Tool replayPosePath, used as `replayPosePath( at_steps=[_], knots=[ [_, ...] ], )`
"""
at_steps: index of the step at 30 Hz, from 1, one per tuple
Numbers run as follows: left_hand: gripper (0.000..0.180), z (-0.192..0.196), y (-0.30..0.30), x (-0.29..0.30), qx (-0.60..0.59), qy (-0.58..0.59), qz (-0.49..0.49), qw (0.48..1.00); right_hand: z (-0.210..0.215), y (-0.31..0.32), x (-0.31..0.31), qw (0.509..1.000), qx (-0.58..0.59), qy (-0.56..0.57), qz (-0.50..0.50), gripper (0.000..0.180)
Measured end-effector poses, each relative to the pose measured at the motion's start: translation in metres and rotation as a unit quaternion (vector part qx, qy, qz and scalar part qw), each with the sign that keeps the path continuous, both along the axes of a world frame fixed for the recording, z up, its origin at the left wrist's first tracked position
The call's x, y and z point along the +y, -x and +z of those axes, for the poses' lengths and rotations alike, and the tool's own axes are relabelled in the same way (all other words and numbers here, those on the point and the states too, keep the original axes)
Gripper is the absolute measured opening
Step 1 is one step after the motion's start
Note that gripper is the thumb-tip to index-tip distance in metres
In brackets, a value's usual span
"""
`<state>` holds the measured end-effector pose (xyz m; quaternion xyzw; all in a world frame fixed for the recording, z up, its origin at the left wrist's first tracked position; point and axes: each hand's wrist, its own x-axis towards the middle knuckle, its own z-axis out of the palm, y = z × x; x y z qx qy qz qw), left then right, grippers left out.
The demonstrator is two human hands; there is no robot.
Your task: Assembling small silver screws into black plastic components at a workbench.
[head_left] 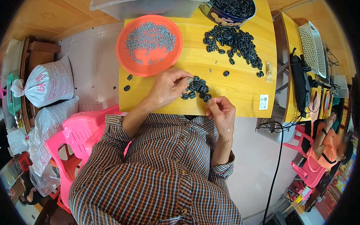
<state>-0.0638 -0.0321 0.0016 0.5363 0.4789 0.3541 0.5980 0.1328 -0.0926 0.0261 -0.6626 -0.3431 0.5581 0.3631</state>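
My left hand [169, 88] rests on the yellow wooden table [242, 86], fingertips pinching a small black ring at the edge of a little cluster of black ring parts [198, 89]. My right hand [221, 113] hovers at the table's near edge, fingers pinched together on something tiny that I cannot make out. An orange plate [149, 45] holding several small grey metal pins sits beyond my left hand. A bigger pile of black rings [233, 43] lies at the back right of the table.
A clear plastic bin [150, 6] and a round dark tin [230, 7] full of black rings stand at the far edge. Pink plastic chairs [79, 136] and white sacks [48, 83] are to my left. Another person [328, 145] sits at the right near a second table.
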Motion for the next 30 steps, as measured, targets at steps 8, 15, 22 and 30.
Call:
replayPosePath(
  at_steps=[8, 15, 22, 30],
  knots=[
    [0.015, -0.014, 0.001, -0.005, 0.052, -0.052, -0.003, 0.997, -0.018, 0.005, 0.003, 0.998, -0.059, -0.027, 0.014, 0.012],
    [0.014, -0.015, 0.004, -0.006, 0.048, -0.063, 0.005, 0.997, -0.014, 0.0, 0.002, 0.998, -0.012, -0.02, -0.052, 0.011],
    [0.023, -0.004, 0.017, -0.01, 0.176, -0.204, -0.012, 0.963, -0.017, -0.016, -0.005, 0.997, -0.035, -0.051, -0.046, 0.012],
    [0.056, 0.005, 0.022, -0.013, 0.27, -0.22, -0.096, 0.932, -0.014, -0.015, -0.008, 0.97, -0.203, -0.099, 0.087, 0.05]
  ],
)
